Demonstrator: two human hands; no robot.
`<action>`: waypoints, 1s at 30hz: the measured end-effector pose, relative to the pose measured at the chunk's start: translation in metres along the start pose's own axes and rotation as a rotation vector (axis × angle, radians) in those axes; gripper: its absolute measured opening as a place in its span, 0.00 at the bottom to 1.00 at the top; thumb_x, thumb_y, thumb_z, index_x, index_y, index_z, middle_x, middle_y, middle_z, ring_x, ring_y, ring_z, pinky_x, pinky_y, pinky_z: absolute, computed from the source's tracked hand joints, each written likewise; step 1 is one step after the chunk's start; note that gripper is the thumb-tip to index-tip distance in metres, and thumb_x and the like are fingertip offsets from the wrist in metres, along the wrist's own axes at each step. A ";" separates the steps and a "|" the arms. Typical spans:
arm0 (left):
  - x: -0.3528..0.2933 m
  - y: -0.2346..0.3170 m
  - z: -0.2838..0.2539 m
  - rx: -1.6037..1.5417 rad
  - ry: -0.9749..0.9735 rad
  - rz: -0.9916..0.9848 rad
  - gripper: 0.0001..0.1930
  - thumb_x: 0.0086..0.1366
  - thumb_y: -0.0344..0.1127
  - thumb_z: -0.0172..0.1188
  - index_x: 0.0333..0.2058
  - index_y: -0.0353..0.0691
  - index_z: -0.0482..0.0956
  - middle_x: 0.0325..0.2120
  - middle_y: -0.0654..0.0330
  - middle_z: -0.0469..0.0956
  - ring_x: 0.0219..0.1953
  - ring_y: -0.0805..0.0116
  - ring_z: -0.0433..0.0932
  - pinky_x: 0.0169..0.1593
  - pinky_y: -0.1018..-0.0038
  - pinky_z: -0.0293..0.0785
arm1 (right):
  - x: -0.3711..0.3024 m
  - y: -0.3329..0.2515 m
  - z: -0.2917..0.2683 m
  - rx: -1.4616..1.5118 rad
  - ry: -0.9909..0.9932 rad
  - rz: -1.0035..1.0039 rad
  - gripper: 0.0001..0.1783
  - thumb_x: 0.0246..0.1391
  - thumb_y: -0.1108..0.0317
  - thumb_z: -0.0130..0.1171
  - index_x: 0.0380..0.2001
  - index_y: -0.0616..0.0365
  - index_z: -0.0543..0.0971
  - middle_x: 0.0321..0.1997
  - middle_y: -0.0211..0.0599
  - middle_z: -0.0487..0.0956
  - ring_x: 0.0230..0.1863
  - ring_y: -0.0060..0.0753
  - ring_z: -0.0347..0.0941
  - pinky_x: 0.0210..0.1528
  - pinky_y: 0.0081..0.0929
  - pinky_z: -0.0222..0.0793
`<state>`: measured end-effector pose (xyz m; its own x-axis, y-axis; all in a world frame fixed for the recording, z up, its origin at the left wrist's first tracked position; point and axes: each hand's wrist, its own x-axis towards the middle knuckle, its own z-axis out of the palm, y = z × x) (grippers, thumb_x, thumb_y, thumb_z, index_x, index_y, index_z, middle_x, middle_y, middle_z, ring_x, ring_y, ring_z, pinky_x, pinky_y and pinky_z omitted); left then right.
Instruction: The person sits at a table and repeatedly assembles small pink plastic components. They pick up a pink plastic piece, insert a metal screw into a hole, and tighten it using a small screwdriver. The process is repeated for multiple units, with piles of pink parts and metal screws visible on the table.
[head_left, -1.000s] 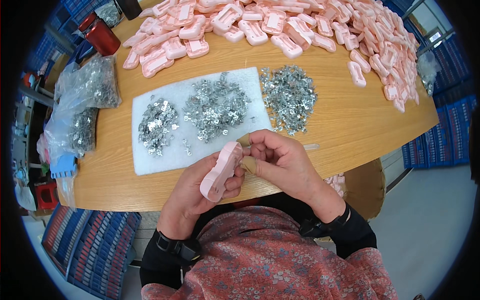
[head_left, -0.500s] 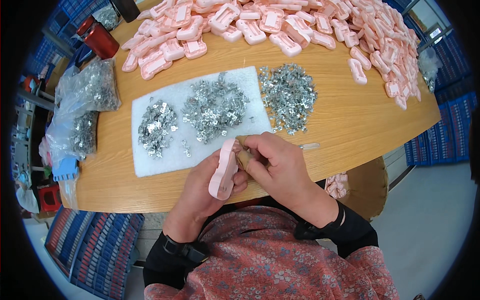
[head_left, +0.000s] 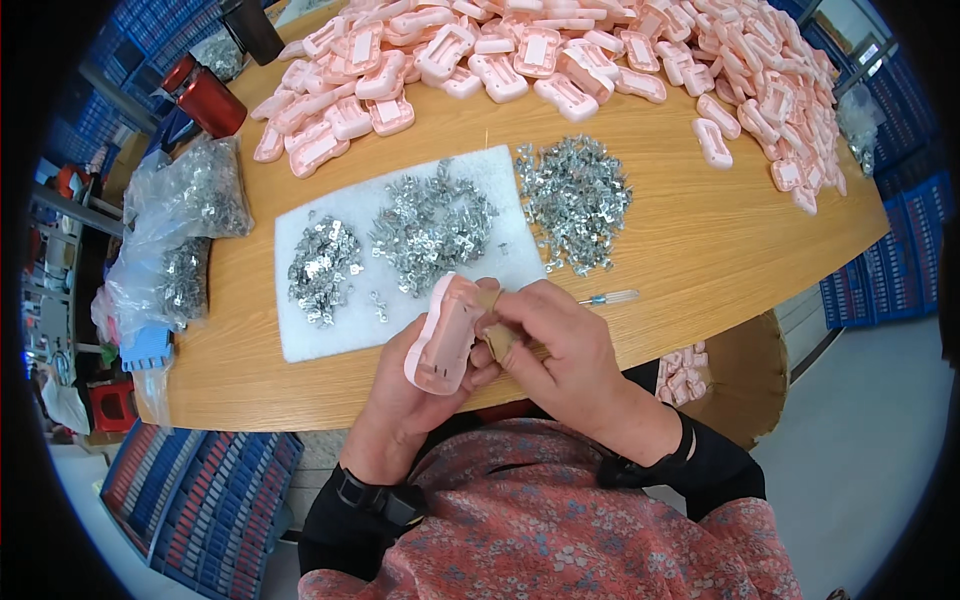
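My left hand [head_left: 390, 395] is wrapped round a pink plastic shell [head_left: 440, 340], tilted so that its hollow inside turns toward the right. My right hand [head_left: 565, 345], with tan finger covers [head_left: 498, 343] on its thumb and forefinger, pinches at the shell's right edge. Whatever lies between those fingertips is too small or hidden to make out. Beyond the hands lies a white foam sheet [head_left: 300, 345] bearing two heaps of small silvery metal clips [head_left: 430, 225]. Another clip heap [head_left: 575, 200] rests on the wood just right of the sheet.
A large mound of pink shells [head_left: 500, 75] covers the table's far side. A small clear-handled tool [head_left: 612, 297] lies right of my hands. Bags of metal parts [head_left: 185, 215] and a red flask [head_left: 208, 98] stand left. Below the right edge, a round bin [head_left: 745, 385] holds pink pieces.
The shell has turned so more of its inside shows. My right fingers have shifted slightly right and down along its edge. The whole view has moved a little.
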<state>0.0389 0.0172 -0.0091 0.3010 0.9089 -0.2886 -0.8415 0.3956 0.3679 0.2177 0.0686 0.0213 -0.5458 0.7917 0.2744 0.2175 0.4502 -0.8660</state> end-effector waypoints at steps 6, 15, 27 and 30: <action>0.003 -0.006 0.018 0.188 0.181 0.091 0.22 0.73 0.48 0.48 0.59 0.43 0.70 0.46 0.65 0.76 0.33 0.75 0.73 0.34 0.75 0.68 | -0.001 -0.001 0.001 -0.212 0.008 -0.285 0.19 0.44 0.75 0.64 0.43 0.62 0.77 0.38 0.41 0.75 0.39 0.46 0.75 0.40 0.38 0.73; -0.001 -0.003 0.012 0.115 0.068 0.034 0.24 0.74 0.48 0.47 0.60 0.37 0.68 0.40 0.67 0.76 0.31 0.79 0.73 0.32 0.78 0.67 | -0.006 0.000 0.001 -0.142 0.033 -0.240 0.18 0.43 0.74 0.64 0.41 0.62 0.77 0.36 0.39 0.73 0.37 0.45 0.74 0.37 0.38 0.72; 0.003 -0.005 0.020 0.162 0.055 0.068 0.24 0.75 0.44 0.45 0.63 0.35 0.65 0.41 0.61 0.76 0.39 0.73 0.75 0.42 0.75 0.73 | -0.011 -0.010 -0.014 0.031 -0.015 -0.228 0.22 0.43 0.74 0.69 0.44 0.61 0.75 0.38 0.41 0.77 0.37 0.40 0.77 0.40 0.32 0.74; 0.010 -0.003 0.007 0.289 -0.072 0.130 0.22 0.75 0.40 0.43 0.62 0.35 0.66 0.43 0.63 0.75 0.41 0.72 0.76 0.43 0.76 0.73 | -0.017 -0.010 -0.023 0.179 -0.017 -0.037 0.25 0.45 0.73 0.70 0.47 0.62 0.73 0.40 0.41 0.79 0.38 0.34 0.78 0.42 0.28 0.75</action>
<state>0.0476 0.0260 -0.0074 0.2385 0.9573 -0.1633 -0.7163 0.2869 0.6361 0.2432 0.0606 0.0349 -0.5648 0.7680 0.3018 0.0502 0.3971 -0.9164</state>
